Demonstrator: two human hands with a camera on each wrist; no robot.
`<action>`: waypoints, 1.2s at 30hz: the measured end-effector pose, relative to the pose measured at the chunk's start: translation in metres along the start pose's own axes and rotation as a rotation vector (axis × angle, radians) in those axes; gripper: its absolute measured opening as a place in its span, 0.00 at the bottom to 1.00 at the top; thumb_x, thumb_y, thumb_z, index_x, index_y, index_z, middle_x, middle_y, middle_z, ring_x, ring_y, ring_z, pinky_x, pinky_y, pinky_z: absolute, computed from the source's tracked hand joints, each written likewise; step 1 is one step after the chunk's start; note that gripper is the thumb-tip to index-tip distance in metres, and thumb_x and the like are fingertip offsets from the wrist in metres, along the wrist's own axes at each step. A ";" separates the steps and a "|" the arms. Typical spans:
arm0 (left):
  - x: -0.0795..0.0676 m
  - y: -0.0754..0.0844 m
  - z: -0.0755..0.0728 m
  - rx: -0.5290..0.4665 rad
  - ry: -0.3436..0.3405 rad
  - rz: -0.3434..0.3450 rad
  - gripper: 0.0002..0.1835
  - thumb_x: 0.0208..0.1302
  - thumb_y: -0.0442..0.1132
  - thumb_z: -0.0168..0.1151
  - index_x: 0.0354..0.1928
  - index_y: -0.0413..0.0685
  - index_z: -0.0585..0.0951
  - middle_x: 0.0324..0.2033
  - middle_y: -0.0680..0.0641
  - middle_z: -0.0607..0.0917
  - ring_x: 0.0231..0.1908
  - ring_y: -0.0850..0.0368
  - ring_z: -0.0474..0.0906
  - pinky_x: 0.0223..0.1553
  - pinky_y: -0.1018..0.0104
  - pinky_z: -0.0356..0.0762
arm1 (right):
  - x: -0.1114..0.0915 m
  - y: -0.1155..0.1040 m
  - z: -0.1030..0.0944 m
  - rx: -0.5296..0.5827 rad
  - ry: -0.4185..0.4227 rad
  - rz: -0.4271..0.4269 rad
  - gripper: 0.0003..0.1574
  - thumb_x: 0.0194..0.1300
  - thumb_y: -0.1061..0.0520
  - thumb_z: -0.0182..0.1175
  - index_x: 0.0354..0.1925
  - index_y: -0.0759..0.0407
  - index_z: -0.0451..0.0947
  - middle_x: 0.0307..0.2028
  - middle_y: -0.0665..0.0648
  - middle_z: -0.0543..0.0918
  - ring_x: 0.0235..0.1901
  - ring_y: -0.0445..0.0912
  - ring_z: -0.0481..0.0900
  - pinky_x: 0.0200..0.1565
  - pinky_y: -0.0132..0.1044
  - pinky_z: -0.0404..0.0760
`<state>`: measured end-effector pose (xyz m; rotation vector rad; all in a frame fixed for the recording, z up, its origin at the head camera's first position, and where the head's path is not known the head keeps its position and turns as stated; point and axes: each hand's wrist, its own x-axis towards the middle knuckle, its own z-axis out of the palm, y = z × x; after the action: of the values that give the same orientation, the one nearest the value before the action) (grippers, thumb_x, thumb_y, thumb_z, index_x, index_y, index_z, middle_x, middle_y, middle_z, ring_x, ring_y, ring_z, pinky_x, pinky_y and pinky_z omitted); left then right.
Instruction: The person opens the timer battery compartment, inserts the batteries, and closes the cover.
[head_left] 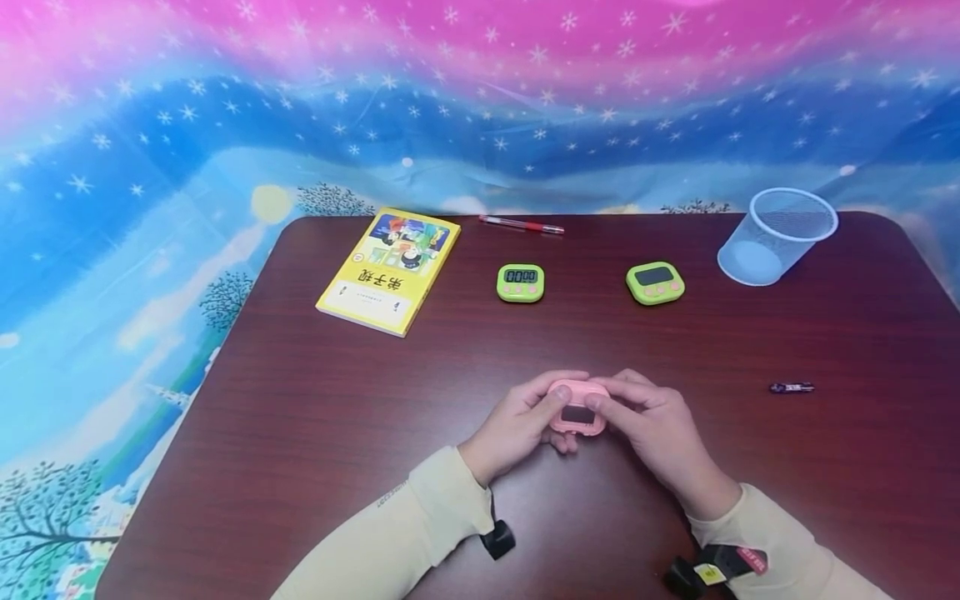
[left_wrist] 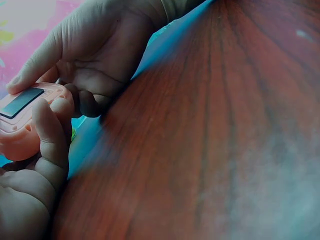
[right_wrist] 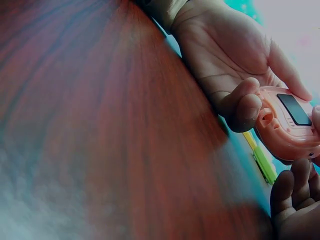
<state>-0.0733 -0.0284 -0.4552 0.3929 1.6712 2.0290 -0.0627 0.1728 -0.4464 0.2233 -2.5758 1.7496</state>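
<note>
In the head view, a pink digital timer [head_left: 580,392] is held between both hands near the front middle of the table. Its dark rectangular panel [head_left: 577,414] faces up. My left hand [head_left: 517,421] grips it from the left, thumb on the upper face and fingers beneath. From the right, my right hand [head_left: 660,429] pinches it with the thumb on the face by the panel. Both wrist views show the timer [right_wrist: 280,132] raised above the tabletop, with small openings along its edge. Part of its underside is hidden by fingers.
Two green timers [head_left: 521,283] [head_left: 656,283] lie beyond the hands. A yellow book [head_left: 390,271] is at the back left, with a red pen [head_left: 521,225] beside it. A mesh basket [head_left: 777,237] stands back right. A small dark object [head_left: 791,387] lies to the right.
</note>
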 end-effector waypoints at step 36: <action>0.002 -0.001 0.003 -0.166 0.033 -0.036 0.22 0.81 0.46 0.47 0.67 0.43 0.72 0.37 0.41 0.83 0.26 0.56 0.82 0.29 0.67 0.84 | -0.005 -0.007 0.015 0.156 0.021 0.136 0.21 0.78 0.49 0.54 0.40 0.65 0.84 0.24 0.58 0.79 0.19 0.48 0.81 0.23 0.40 0.84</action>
<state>-0.0738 -0.0247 -0.4553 0.2712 1.5035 2.1392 -0.0559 0.1569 -0.4460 0.0315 -2.4960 1.9894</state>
